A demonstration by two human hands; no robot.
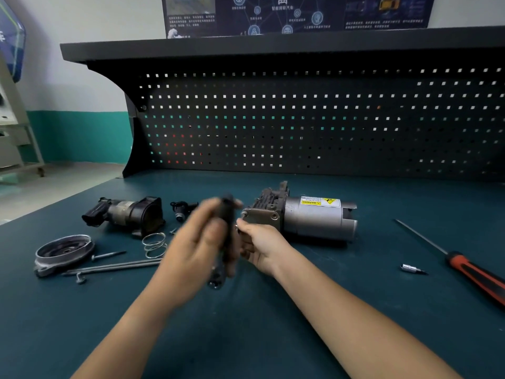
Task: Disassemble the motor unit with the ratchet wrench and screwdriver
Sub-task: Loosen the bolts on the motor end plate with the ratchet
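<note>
A dark teal mat (pixel 273 324) covers the bench; the motor (pixel 314 218) lies on its side on it, near the back, its square end plate facing left and a yellow warning label on top; directly behind the motor rises a black pegboard (pixel 300 119) under a shelf (pixel 273 45), with a poster (pixel 295 15) on the wall above.

The left hand (pixel 196 236), blurred, is closed round the dark handle of the wrench (pixel 228 228) just left of the motor, the wrench's metal head pointing down toward the mat; the right hand (pixel 259 242) has its fingers curled round the lower corner of the motor's end plate.

Right of the motor, well apart, the screwdriver (pixel 464 266) lies aslant toward the mat's right edge, red-and-black handle nearest the viewer; a small socket bit (pixel 411 268) lies between it and the motor.

Left of the motor lie a small black fitting (pixel 183 207), a black housing (pixel 128 214), a spring (pixel 154 243), two long bolts (pixel 114 266) and a round cover (pixel 64 251), the cover close to the mat's left edge; beyond that edge are pale floor (pixel 54 181) and a teal-banded wall (pixel 79 135).

In front of the motor, bare mat runs under both forearms to the near edge.
</note>
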